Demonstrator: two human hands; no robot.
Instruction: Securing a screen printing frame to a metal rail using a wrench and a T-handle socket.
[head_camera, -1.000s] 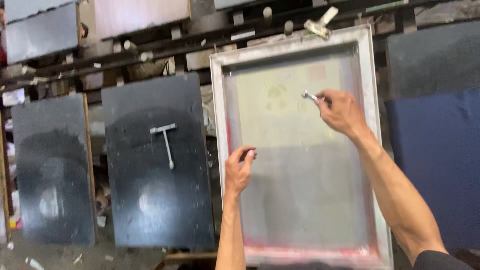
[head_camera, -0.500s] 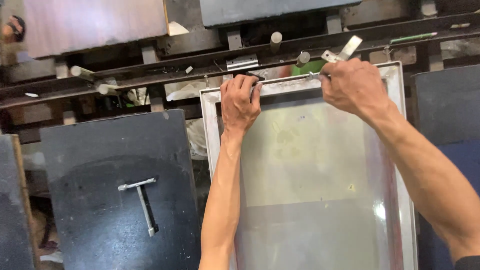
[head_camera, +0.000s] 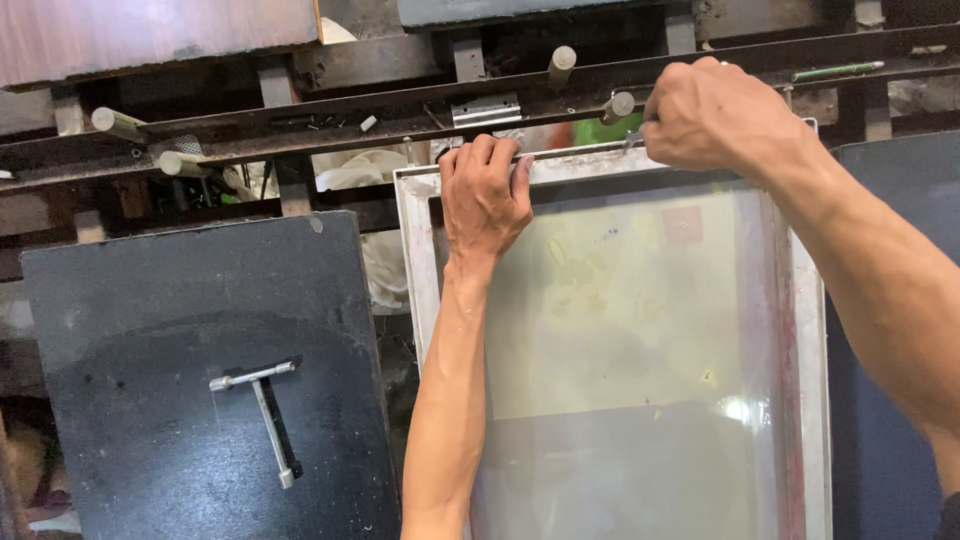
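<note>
Fingers of the left hand (head_camera: 487, 198) curl over the top rail of a pale-framed printing screen (head_camera: 620, 330), closed around the frame's edge near its upper left corner, thumb side toward the mesh. The right hand (head_camera: 718, 112) sits at the same top rail, further toward the upper right corner, its fingers folded tight into a fist about a small metal tool (head_camera: 633, 140) whose tip pokes out just left of the knuckles; how much of the tool lies inside the fist cannot be told. The screen lies flat below both sets of fingers, its yellowish mesh stained and streaked red along the right side.

Just beyond the fingertips runs a dark metal rail (head_camera: 420, 110) with pale cylindrical pegs (head_camera: 561, 65) standing from it, one peg (head_camera: 618, 105) close beside the right fist. Well left of the left-hand fingers sits a dark platen board (head_camera: 180, 330), and on it lies a T-shaped metal wrench (head_camera: 262, 400), apart from both hands.
</note>
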